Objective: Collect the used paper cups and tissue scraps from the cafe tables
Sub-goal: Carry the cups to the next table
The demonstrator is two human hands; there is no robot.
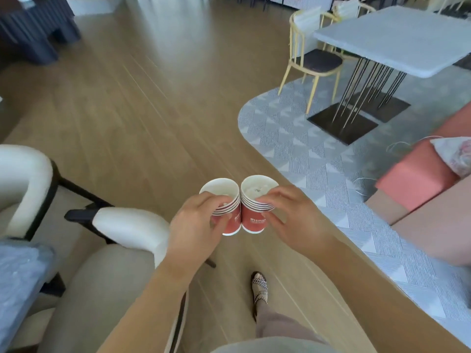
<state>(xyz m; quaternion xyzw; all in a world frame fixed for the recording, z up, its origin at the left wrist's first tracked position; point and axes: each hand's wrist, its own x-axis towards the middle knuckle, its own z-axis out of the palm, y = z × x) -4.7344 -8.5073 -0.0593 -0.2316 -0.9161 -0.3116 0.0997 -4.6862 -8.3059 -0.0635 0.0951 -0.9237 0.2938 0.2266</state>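
Left hand [196,225] grips one cup stack [233,220]; right hand [293,220] grips the other stack [253,217], rims touching. Nesting probably lets two hands carry many

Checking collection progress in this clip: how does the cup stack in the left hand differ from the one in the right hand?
In the right stack the top cup shows crumpled whitish scraps; in the left stack it looks mostly bare. The left hand wraps the left stack, hiding most of its print; the right hand holds the right stack by fingertips, leaving its print exposed. Both are nested red paper cups, touching side by side.
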